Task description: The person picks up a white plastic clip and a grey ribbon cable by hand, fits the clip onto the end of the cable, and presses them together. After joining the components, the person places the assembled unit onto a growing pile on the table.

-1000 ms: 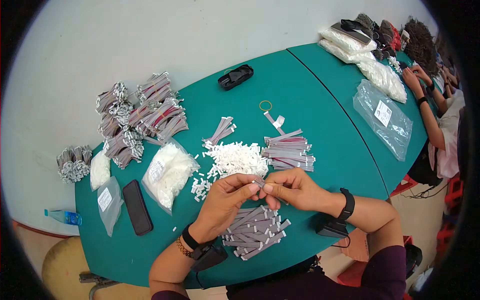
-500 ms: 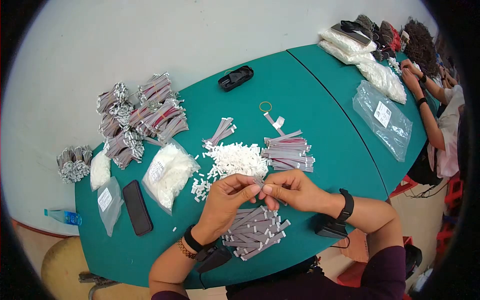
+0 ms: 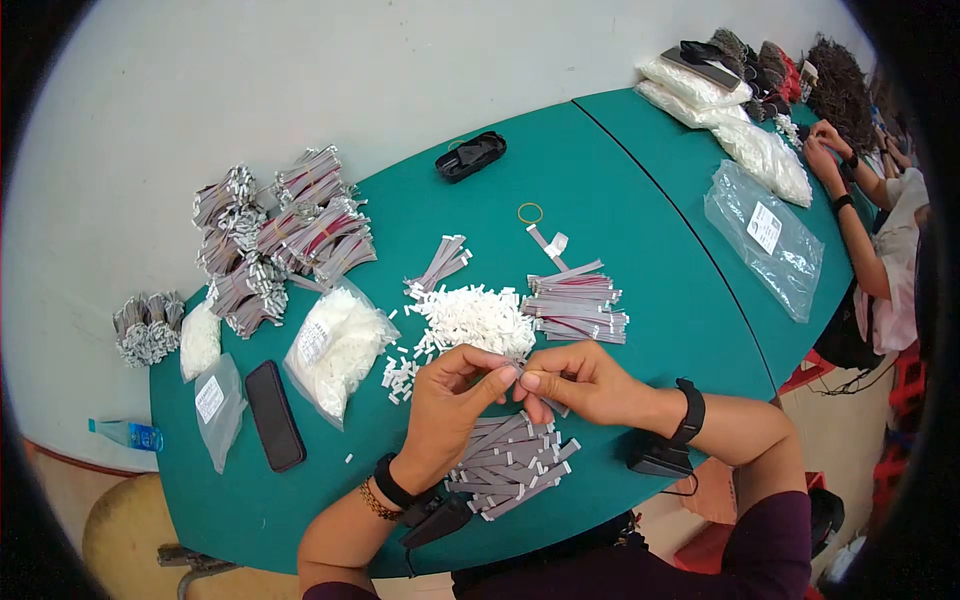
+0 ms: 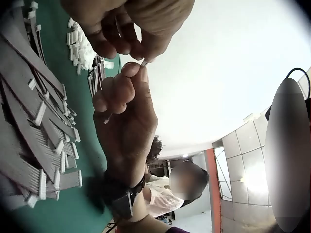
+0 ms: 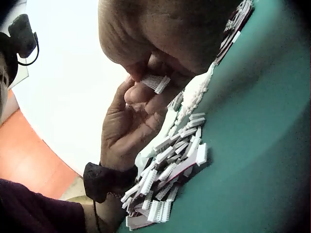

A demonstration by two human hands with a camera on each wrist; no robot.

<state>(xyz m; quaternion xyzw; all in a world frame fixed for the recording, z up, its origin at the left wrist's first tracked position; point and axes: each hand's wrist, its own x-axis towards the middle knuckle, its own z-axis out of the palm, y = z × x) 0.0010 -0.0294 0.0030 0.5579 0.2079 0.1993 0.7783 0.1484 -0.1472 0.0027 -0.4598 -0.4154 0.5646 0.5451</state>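
Over the near part of the table, my left hand (image 3: 452, 398) and right hand (image 3: 592, 384) meet fingertip to fingertip. Both pinch a short grey ribbon cable between thumb and fingers. Its white connector (image 5: 162, 85) pokes out past the fingers in the right wrist view; the pinched end is mostly hidden by the fingertips. Below the hands lies a loose pile of grey ribbon cables (image 3: 510, 470) with white connectors at their ends. Just beyond them is a heap of small white plastic pieces (image 3: 472, 318). More ribbon cables (image 3: 578, 305) lie stacked behind my right hand.
Bundled cables (image 3: 315, 225) are piled at the left, near a bag of white pieces (image 3: 338, 345) and a black phone (image 3: 275, 415). Farther back lie a black pouch (image 3: 470, 157) and a rubber band (image 3: 530, 212). Another person's arms (image 3: 850, 215) work at the right.
Both hands keep their pinch on the ribbon cable at nearly the same spot. My left wrist has turned and shifted slightly right; the finger positions change only a little.
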